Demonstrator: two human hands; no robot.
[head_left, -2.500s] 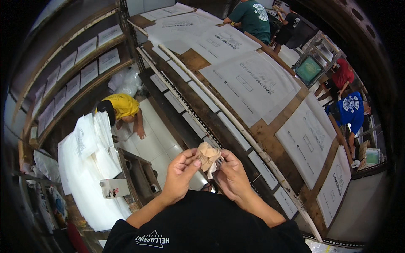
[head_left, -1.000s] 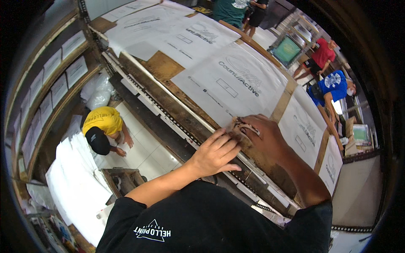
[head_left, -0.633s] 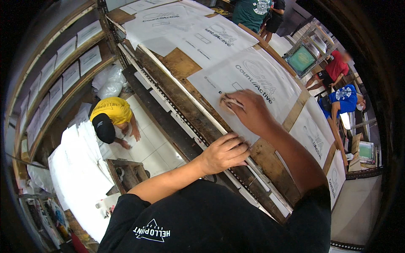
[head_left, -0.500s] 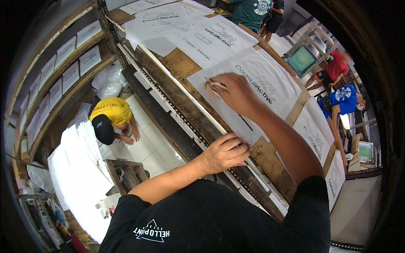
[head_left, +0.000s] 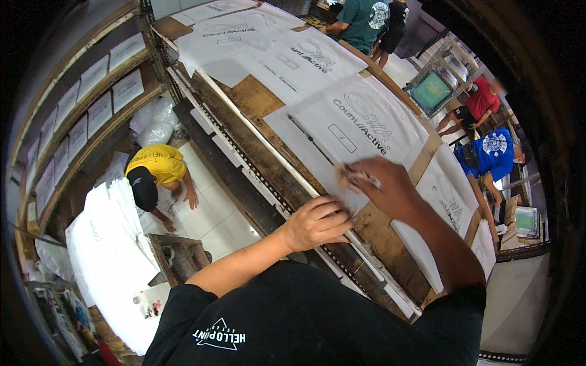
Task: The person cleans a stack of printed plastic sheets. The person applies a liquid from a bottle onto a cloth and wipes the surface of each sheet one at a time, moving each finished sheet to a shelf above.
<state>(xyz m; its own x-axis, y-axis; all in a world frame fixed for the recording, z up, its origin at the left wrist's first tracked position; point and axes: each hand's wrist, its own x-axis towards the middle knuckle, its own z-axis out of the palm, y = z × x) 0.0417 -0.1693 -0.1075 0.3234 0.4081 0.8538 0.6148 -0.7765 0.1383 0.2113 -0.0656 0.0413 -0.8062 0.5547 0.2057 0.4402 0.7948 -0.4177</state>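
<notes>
My right hand [head_left: 383, 185], smeared by motion, is closed around something small and pale that I cannot make out. It is just above the near end of a white printed sheet [head_left: 311, 168] on the long table. A thin dark line [head_left: 309, 137] runs along that sheet, beside the outlined logo; whether it is print or an object is unclear. My left hand [head_left: 320, 224] has its fingers curled at the table's near edge, close below the right hand. Something dark shows at its fingertips, and what it grips is hidden.
More printed sheets [head_left: 220, 43] lie along the worn wooden table [head_left: 262, 96]. At left, a person in yellow [head_left: 160, 165] bends to the floor near a white paper pile [head_left: 110, 232] and shelves [head_left: 91, 100]. Other people, including one in blue [head_left: 494, 149], are beyond the table.
My right hand has come back toward me along the sheet, close to my left hand, uncovering the dark line. The left hand has barely moved. The person in yellow has shifted their arms.
</notes>
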